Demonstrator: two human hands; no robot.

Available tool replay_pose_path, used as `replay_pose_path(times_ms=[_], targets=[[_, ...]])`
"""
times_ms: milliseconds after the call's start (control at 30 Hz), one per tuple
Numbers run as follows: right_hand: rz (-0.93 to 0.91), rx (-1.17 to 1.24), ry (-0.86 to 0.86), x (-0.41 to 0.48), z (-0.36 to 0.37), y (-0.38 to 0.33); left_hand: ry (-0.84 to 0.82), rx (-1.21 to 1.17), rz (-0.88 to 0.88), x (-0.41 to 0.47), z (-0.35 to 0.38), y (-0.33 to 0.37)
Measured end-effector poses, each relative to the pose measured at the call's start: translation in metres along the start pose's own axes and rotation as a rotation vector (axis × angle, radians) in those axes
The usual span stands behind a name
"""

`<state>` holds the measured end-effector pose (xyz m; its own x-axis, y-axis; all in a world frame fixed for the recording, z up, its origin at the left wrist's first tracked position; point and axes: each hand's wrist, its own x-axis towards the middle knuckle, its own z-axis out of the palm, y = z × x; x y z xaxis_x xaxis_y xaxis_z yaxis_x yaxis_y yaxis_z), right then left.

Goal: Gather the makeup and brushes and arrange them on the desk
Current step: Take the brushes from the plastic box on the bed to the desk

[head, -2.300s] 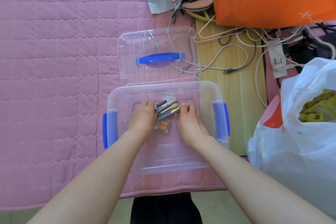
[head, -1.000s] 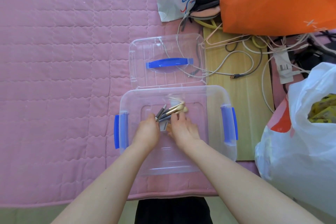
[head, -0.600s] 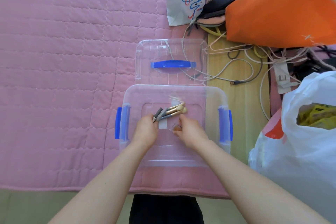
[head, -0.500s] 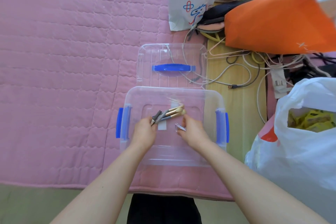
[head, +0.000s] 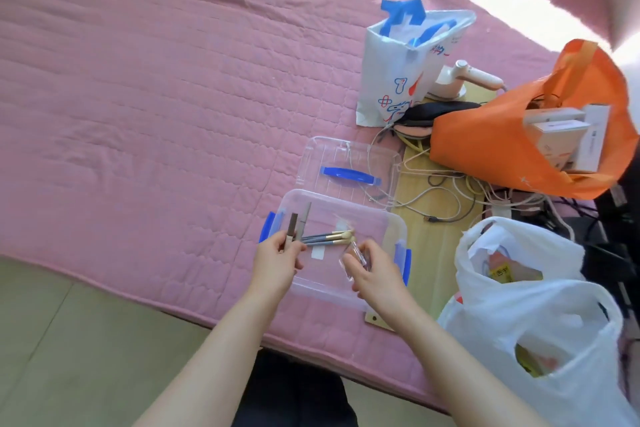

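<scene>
Both hands are over the clear box, which sits on the pink quilted mat with its near edge close to the mat's border. The left hand has its grip closed round two slim makeup sticks, pinched at their lower ends. One is a brown-tipped stick and the other a grey stick, and both stand up and lean slightly away over the box's left side.

The right hand curls its fingers and thumb round a small clear case, held tilted above the box's right half. What is inside the case, I cannot tell.

Down on the box floor lie the brushes. They make a small bundle with dark handles, gold collars and pale heads, lying side by side with the heads towards the right. They sit just beyond and between the two hands, and neither hand touches them.

The box's lid, with its blue handle, lies flat just behind the box. It rests partly on the mat and partly on a wooden board. A tangle of cables spreads across that board. Further back stands a white paper bag, with an orange bag of pale cartons to its right. A white plastic bag slumps at the near right.
</scene>
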<state>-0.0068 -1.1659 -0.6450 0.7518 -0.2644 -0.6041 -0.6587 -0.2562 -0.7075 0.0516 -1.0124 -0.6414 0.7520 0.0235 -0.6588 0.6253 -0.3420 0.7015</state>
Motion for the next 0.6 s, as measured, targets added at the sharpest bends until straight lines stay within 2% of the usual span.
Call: replay_pose_path(times_ms=[167, 300, 500, 600], targets=[[-0.088, 0.009, -0.035, -0.058, -0.006, -0.045, 0.075, -0.19, 0.013, -0.077, -0.036, 0.016], [-0.126, -0.024, -0.146, -0.102, 0.003, -0.076, 0.135, -0.336, 0.009, -0.142, -0.069, 0.014], [-0.187, -0.156, -0.306, -0.163, 0.042, -0.113, 0.289, -0.592, -0.048, -0.216, -0.121, -0.01], [-0.218, -0.154, -0.364, -0.194, 0.071, -0.129, 0.378, -0.639, -0.085, -0.249, -0.15, -0.028]])
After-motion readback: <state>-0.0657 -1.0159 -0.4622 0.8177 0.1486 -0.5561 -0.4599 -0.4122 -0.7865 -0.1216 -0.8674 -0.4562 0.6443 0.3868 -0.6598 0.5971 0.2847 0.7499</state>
